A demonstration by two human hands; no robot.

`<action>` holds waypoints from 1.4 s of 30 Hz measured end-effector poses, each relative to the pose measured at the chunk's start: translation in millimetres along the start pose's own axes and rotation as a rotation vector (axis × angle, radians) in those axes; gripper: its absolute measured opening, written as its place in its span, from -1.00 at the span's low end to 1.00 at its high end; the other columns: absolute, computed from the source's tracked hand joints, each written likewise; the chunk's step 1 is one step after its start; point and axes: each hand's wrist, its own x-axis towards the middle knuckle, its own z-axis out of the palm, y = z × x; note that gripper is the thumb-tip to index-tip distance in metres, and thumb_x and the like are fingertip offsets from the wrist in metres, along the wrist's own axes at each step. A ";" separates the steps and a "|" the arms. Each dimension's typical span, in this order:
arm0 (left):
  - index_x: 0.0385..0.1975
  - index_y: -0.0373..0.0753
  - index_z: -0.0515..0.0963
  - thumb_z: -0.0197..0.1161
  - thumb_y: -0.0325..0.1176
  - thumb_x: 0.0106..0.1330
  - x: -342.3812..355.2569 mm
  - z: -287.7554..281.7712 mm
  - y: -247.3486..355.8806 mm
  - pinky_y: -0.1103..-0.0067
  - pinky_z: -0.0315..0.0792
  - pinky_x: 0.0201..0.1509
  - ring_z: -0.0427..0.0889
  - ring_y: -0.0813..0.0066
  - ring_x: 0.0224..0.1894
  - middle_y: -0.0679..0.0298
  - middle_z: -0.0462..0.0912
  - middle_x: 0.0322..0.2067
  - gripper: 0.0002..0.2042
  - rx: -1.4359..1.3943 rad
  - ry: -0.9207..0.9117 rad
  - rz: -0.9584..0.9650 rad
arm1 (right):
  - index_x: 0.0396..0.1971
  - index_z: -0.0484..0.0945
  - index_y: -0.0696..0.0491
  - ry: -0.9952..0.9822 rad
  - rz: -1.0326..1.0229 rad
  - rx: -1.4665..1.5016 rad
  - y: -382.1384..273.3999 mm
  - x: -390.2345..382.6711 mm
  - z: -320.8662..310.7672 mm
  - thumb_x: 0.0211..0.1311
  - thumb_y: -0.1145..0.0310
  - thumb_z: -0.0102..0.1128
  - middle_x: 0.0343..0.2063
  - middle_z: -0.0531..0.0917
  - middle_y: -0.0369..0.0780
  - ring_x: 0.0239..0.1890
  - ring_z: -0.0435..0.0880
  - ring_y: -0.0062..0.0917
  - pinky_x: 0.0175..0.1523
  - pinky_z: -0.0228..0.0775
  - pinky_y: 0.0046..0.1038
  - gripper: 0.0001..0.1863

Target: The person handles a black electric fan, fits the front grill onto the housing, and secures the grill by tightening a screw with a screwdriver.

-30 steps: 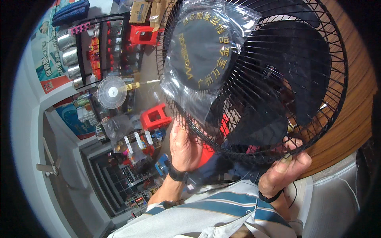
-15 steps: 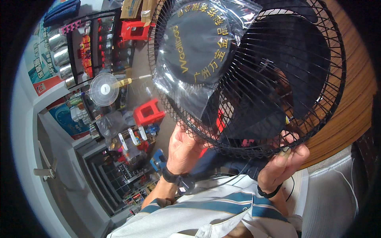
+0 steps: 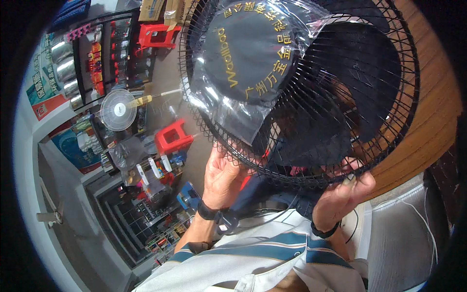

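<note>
A black fan head with a round wire guard [image 3: 404,114] fills the upper middle of the view, its blades [image 3: 362,63] showing dark through the wires. Over the guard's centre sits a round black cap [image 3: 243,53] with gold lettering, wrapped in clear plastic film [image 3: 233,119]. My left hand [image 3: 224,170] is closed on the guard's lower left rim, some of its fingers hidden behind the wires. At the lower right rim, my right hand [image 3: 346,194] pinches the edge, thumb in front and fingertips behind the guard.
A wooden table [image 3: 428,102] with a curved edge lies to the right. Left of the fan are two red stools [image 3: 173,137], a white pedestal fan [image 3: 118,110] and stocked shelves [image 3: 95,63]. A pale cable [image 3: 422,219] hangs below the table.
The fan head has turned slightly in my hands, and its cap has shifted a little to the right. Both hands keep their hold on the rim. The background has slid a bit left.
</note>
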 end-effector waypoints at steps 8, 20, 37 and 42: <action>0.17 -0.29 0.39 0.32 -0.30 0.47 -2.5 -14.7 9.9 0.29 0.69 0.08 0.73 0.18 0.05 0.02 0.67 0.03 -0.61 -0.044 -0.170 -0.198 | 0.25 0.14 0.20 -0.154 0.300 0.582 -27.0 -38.2 13.3 0.34 0.56 0.04 0.07 0.50 -0.06 0.05 0.56 -0.46 0.21 0.43 -0.40 -0.48; 0.01 -0.42 0.62 0.41 -0.46 0.35 37.5 -19.9 36.7 0.46 0.64 0.07 0.75 0.36 -0.06 0.07 0.77 -0.10 -0.72 0.122 -0.432 -0.405 | 0.32 0.11 0.23 0.081 0.391 0.467 -59.5 -51.8 53.1 0.47 0.62 -0.02 0.04 0.51 -0.06 0.06 0.60 -0.44 0.22 0.51 -0.36 -0.51; -0.06 -0.21 0.71 0.30 -0.38 0.38 86.8 -48.6 16.8 0.45 0.60 -0.13 0.74 0.34 -0.23 0.25 0.77 -0.21 -0.80 0.547 -1.056 0.241 | 0.30 0.35 0.17 0.432 -0.186 -1.147 -71.1 -69.5 168.6 0.66 0.38 -0.22 -0.01 0.52 -0.26 -0.03 0.54 -0.64 0.13 0.42 -0.55 -0.64; 0.00 -0.04 0.73 0.24 -0.43 0.37 84.7 -57.0 12.8 0.47 0.59 -0.05 0.75 0.38 -0.11 0.36 0.78 -0.09 -0.73 0.795 -0.931 0.882 | 0.22 0.40 0.14 0.710 0.053 0.258 -54.6 -64.2 179.9 0.64 0.40 -0.13 -0.05 0.59 -0.30 -0.05 0.58 -0.65 0.09 0.48 -0.53 -0.70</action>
